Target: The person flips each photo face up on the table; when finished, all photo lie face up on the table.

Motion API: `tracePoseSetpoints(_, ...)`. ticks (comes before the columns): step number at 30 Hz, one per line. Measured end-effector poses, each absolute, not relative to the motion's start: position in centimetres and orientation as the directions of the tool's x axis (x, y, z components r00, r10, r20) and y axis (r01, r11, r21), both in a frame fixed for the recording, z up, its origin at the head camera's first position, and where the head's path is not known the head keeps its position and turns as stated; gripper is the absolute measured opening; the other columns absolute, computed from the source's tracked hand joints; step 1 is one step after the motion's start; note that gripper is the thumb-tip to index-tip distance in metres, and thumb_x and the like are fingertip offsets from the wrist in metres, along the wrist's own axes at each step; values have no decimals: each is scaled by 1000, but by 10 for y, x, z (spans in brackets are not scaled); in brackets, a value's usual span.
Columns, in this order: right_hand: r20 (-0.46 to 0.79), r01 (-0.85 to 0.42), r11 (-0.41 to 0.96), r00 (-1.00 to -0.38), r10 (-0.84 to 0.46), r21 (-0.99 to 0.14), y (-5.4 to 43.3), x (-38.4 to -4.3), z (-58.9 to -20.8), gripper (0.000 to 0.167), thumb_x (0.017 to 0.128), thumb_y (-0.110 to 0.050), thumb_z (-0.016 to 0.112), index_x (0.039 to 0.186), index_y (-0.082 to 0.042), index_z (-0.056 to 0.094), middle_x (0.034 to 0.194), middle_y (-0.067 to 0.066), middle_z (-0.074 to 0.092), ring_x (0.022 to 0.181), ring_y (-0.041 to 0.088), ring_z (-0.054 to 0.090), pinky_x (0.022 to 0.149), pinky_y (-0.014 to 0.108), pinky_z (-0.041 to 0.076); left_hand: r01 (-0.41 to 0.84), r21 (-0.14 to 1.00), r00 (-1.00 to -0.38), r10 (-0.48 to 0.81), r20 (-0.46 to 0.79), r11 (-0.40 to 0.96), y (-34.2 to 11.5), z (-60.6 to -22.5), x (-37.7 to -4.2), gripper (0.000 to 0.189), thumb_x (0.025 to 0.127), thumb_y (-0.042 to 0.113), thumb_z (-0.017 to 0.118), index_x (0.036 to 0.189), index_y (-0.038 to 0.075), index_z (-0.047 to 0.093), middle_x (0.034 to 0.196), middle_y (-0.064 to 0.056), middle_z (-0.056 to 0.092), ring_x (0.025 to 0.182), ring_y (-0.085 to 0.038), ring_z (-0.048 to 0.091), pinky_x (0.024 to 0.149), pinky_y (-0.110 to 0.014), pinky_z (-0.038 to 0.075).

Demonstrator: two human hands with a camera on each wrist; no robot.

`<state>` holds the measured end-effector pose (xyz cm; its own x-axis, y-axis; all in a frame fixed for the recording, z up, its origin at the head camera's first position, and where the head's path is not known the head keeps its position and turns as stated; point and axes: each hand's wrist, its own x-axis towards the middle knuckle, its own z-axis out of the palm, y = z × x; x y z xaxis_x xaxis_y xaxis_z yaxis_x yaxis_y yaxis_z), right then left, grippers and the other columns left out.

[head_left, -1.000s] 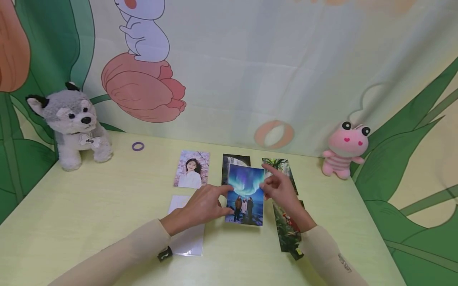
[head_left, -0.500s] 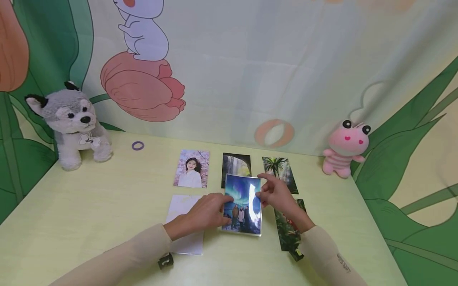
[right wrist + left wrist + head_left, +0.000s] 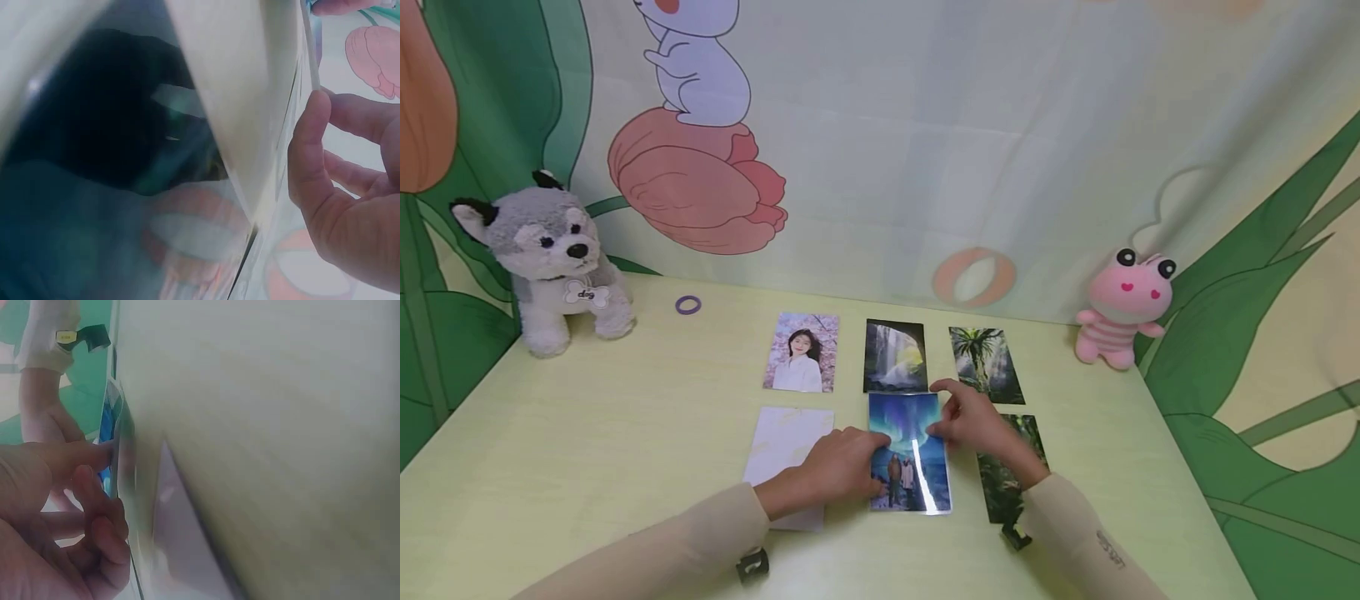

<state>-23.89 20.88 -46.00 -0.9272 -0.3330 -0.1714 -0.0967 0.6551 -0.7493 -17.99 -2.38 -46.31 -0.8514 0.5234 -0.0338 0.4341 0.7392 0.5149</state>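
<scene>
A glossy photo [image 3: 902, 421] of people under northern lights is between my two hands, in the middle of the head view. My left hand [image 3: 831, 467] pinches its left edge, near the lower half. At the right edge, higher up, the fingers of my right hand [image 3: 981, 421] grip it. The left wrist view shows the photo [image 3: 107, 425] nearly edge-on, close to the tabletop. Just above it lies a waterfall photo [image 3: 895, 358]. A pale card [image 3: 786, 442] is partly hidden beneath my left hand, and a dark green plant photo [image 3: 1000, 492] beneath my right arm.
A portrait photo [image 3: 801, 358] and a palm-like plant photo [image 3: 988, 362] lie in the back row. A plush husky [image 3: 568, 267] sits at left by a purple ring [image 3: 688, 305]. At right sits a pink plush toy [image 3: 1123, 312]. A printed curtain [image 3: 850, 167] hangs behind the table.
Both hands have drawn the northern lights photo down and towards me. It has lowered to the table, and the waterfall photo it partly covered is now in full view.
</scene>
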Motion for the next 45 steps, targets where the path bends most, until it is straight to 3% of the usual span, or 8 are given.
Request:
tracePoseSetpoints(8,-211,-117,712,-911,-355,-692,205,-234,-462,56,84,-7,78,134,-3,54,68,6,61,51,18,60,55,32,50,422,457,-854,512,-89,783,-23,-466,-174,55,70,30,89,117,10,69,93,-4,73,78,-23,65,59,-36,47)
tracePoseSetpoints(19,-243,-94,727,-907,-345,-680,202,-230,-464,58,84,-7,79,135,-3,53,69,8,61,49,20,62,55,31,52,454,379,-841,528,-117,807,-20,-459,-175,34,72,30,88,93,14,65,73,0,64,61,-22,60,50,-36,42)
tracePoseSetpoints(29,-219,-117,811,-932,-290,-573,192,-225,-465,57,82,-14,82,132,-8,55,60,2,61,46,17,58,52,30,44,485,350,-832,546,-98,802,-20,-458,-174,34,73,31,88,91,15,64,70,0,62,56,-20,57,47,-35,40)
tracePoseSetpoints(38,-142,-197,923,-956,-255,-330,184,-227,-455,48,77,-27,87,116,-9,66,80,3,67,65,17,56,58,33,45,514,296,-821,562,-102,805,-18,-459,-177,34,75,36,87,90,16,64,69,2,61,58,-21,59,47,-36,41)
tracePoseSetpoints(41,-119,-194,913,-961,-251,-359,184,-228,-454,42,79,-24,85,114,-9,67,73,2,63,60,16,55,54,32,43,530,317,-808,582,-92,787,-21,-463,-179,33,75,38,86,92,17,68,68,4,60,57,-18,57,46,-34,40)
tracePoseSetpoints(45,-83,-184,881,-966,-243,-435,183,-231,-453,35,83,-22,82,112,-8,68,67,0,59,56,15,52,51,29,40,537,432,-776,625,-85,725,-34,-463,-182,34,80,36,83,105,15,73,64,8,59,55,-9,53,48,-28,39)
